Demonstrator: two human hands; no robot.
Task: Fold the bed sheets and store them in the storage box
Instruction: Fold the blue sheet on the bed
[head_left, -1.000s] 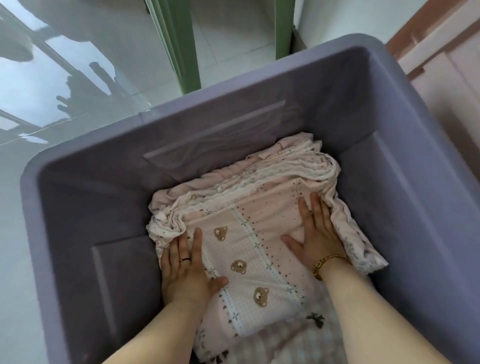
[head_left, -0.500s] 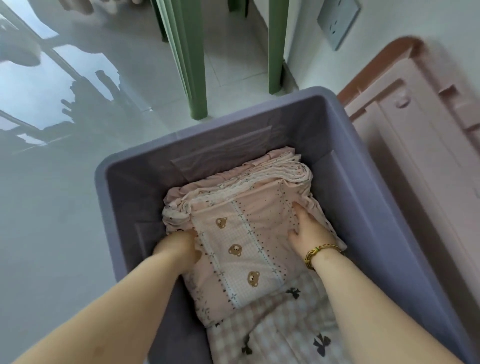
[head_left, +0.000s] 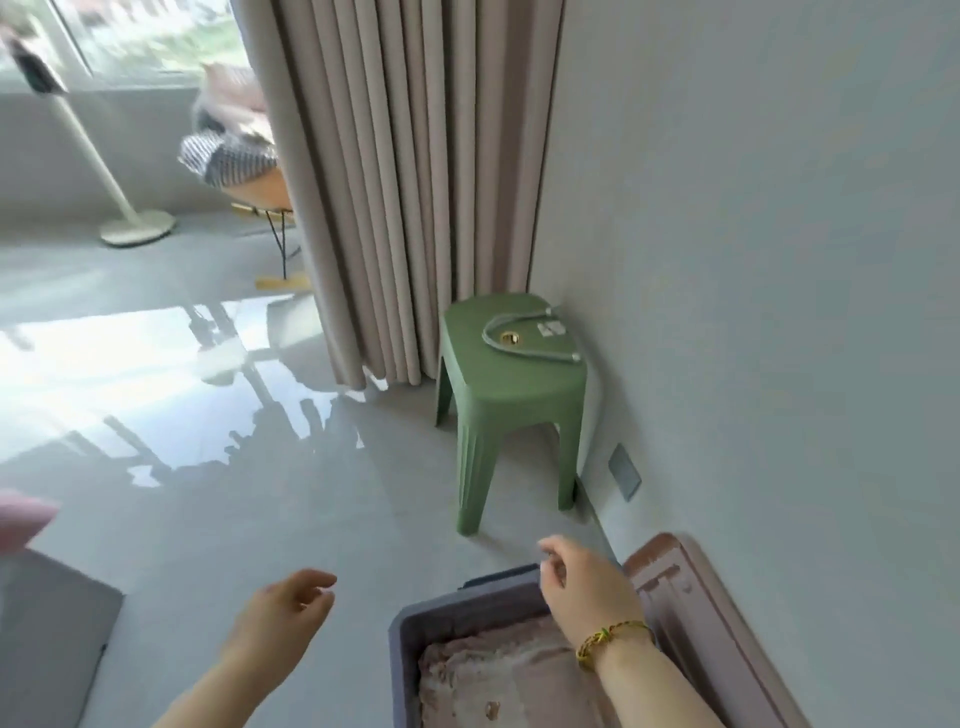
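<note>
The grey-purple storage box (head_left: 402, 654) shows only its far end at the bottom edge of the head view. Folded pink bed sheets (head_left: 483, 680) lie inside it. My right hand (head_left: 587, 587) hovers above the box's far rim with fingers loosely curled and holds nothing; a gold bracelet is on its wrist. My left hand (head_left: 283, 610) hangs over the floor to the left of the box, fingers relaxed, holding nothing. Neither hand touches the sheets.
A pink lid (head_left: 727, 623) leans against the wall right of the box. A green stool (head_left: 511, 389) carrying a green handbag (head_left: 535, 335) stands ahead by the beige curtain (head_left: 405, 182). A grey mat (head_left: 47, 634) lies at left. A chair and lamp stand sit far left.
Both hands have lifted off the sheets and out of the box. The view has swung up from the box interior to the room.
</note>
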